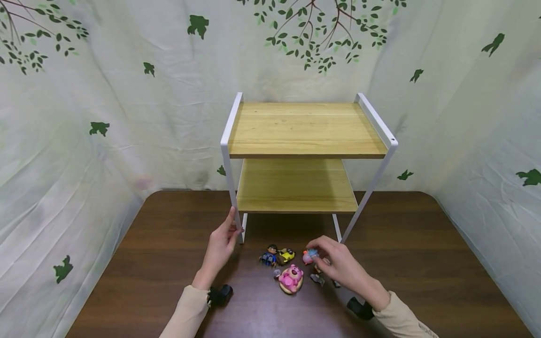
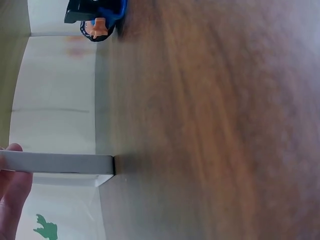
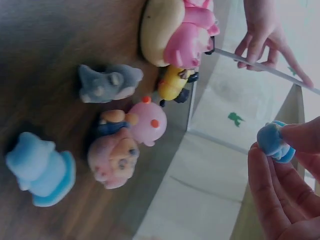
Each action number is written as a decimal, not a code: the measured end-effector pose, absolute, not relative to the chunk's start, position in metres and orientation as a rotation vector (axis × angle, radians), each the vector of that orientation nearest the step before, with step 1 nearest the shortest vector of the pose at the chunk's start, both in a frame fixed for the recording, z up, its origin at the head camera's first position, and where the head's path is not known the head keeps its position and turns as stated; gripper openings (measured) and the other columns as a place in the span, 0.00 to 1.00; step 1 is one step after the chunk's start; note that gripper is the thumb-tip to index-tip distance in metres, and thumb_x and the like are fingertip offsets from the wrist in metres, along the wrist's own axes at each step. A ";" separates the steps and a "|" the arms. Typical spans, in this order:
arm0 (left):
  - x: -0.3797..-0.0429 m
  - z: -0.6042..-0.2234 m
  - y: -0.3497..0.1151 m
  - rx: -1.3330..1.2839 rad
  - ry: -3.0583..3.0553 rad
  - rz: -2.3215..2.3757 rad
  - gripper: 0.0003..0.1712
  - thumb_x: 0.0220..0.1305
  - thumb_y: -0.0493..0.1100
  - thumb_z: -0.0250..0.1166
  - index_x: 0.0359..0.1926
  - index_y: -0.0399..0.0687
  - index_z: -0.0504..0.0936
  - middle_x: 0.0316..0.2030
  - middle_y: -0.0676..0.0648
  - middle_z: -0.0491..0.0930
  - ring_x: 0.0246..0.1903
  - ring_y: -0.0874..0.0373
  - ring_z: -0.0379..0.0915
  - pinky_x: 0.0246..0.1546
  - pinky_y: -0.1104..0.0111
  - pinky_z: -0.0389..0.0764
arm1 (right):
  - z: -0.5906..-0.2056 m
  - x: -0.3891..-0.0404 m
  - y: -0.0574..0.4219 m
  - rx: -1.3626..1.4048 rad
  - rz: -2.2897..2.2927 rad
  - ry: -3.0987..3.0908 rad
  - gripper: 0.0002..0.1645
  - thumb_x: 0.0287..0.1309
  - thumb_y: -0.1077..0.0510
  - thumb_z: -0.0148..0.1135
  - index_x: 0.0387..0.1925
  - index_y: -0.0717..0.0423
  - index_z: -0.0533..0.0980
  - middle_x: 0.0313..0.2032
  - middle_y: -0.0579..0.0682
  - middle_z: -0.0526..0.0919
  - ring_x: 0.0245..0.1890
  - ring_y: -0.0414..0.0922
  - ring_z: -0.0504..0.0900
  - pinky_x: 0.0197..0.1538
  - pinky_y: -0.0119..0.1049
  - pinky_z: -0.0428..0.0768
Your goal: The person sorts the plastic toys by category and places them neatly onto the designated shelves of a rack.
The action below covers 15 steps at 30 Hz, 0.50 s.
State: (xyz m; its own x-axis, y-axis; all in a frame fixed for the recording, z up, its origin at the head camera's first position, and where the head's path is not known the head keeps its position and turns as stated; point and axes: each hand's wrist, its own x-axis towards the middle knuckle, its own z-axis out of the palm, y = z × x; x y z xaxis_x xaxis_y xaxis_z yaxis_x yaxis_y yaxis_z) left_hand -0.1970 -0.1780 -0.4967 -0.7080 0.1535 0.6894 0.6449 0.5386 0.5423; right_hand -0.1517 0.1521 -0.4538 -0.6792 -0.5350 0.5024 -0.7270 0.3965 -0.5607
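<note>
My left hand point(image 1: 220, 241) grips the left front leg point(image 2: 65, 163) of a white-framed wooden shelf point(image 1: 306, 129), thumb and fingers on either side of it. Between the thumb and fingertips of my right hand point(image 1: 344, 265), a small blue figurine point(image 3: 270, 140) is pinched, raised above the other toys. Below lie a pink figurine with orange spots point(image 3: 147, 122), a pink pig-like figurine point(image 3: 112, 160), a grey figurine point(image 3: 107, 82) and a light blue figurine point(image 3: 40, 167). A pink bear on a cream ring point(image 1: 291, 278) sits to the left of the right hand.
A dark-haired toy figure in blue point(image 1: 269, 257) and a small yellow toy point(image 1: 287, 255) lie in front of the shelf. The shelf has two wooden boards and stands on a brown table point(image 1: 169, 263). A leaf-printed white curtain point(image 1: 127, 94) hangs behind.
</note>
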 end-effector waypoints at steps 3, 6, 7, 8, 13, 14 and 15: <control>-0.197 -0.496 -0.178 -0.659 -2.196 -1.105 0.61 0.49 0.19 0.67 0.75 0.66 0.50 0.32 0.40 0.78 0.29 0.48 0.81 0.31 0.62 0.83 | -0.450 -0.153 0.150 1.126 1.159 -2.405 0.17 0.52 0.72 0.65 0.43 0.56 0.77 0.39 0.44 0.79 0.35 0.36 0.78 0.33 0.38 0.83; -0.197 -0.495 -0.178 -0.671 -2.196 -1.113 0.61 0.50 0.19 0.67 0.75 0.66 0.49 0.32 0.40 0.78 0.30 0.48 0.81 0.31 0.62 0.84 | -0.447 -0.154 0.147 1.135 1.155 -2.393 0.17 0.52 0.72 0.65 0.43 0.55 0.77 0.39 0.43 0.78 0.35 0.36 0.78 0.33 0.38 0.82; -0.197 -0.495 -0.178 -0.674 -2.196 -1.113 0.61 0.50 0.19 0.67 0.75 0.66 0.49 0.32 0.40 0.78 0.30 0.48 0.81 0.31 0.62 0.84 | -0.446 -0.154 0.146 1.135 1.153 -2.389 0.16 0.52 0.72 0.65 0.42 0.56 0.77 0.39 0.43 0.78 0.35 0.36 0.78 0.33 0.38 0.82; -0.197 -0.495 -0.178 -0.678 -2.195 -1.112 0.61 0.50 0.19 0.67 0.75 0.66 0.49 0.32 0.40 0.78 0.30 0.48 0.81 0.30 0.62 0.84 | -0.445 -0.155 0.145 1.133 1.157 -2.384 0.16 0.52 0.72 0.66 0.42 0.56 0.77 0.39 0.43 0.78 0.35 0.37 0.78 0.34 0.37 0.82; -0.198 -0.496 -0.178 -0.672 -2.190 -1.091 0.62 0.49 0.19 0.67 0.75 0.66 0.49 0.32 0.41 0.78 0.29 0.48 0.80 0.31 0.62 0.84 | -0.438 -0.158 0.140 1.124 1.182 -2.350 0.15 0.52 0.72 0.67 0.42 0.59 0.76 0.39 0.45 0.79 0.34 0.37 0.80 0.35 0.33 0.82; -0.198 -0.496 -0.178 -0.670 -2.187 -1.087 0.62 0.49 0.19 0.67 0.75 0.66 0.49 0.32 0.41 0.78 0.29 0.48 0.80 0.31 0.62 0.84 | -0.437 -0.159 0.139 1.125 1.192 -2.343 0.15 0.52 0.72 0.67 0.42 0.60 0.76 0.39 0.46 0.79 0.34 0.37 0.80 0.35 0.32 0.82; -0.198 -0.497 -0.178 -0.668 -2.185 -1.085 0.62 0.48 0.19 0.67 0.75 0.66 0.49 0.32 0.41 0.78 0.29 0.48 0.80 0.31 0.62 0.84 | -0.435 -0.160 0.138 1.128 1.200 -2.336 0.15 0.52 0.72 0.67 0.42 0.61 0.76 0.38 0.47 0.79 0.33 0.37 0.80 0.35 0.31 0.82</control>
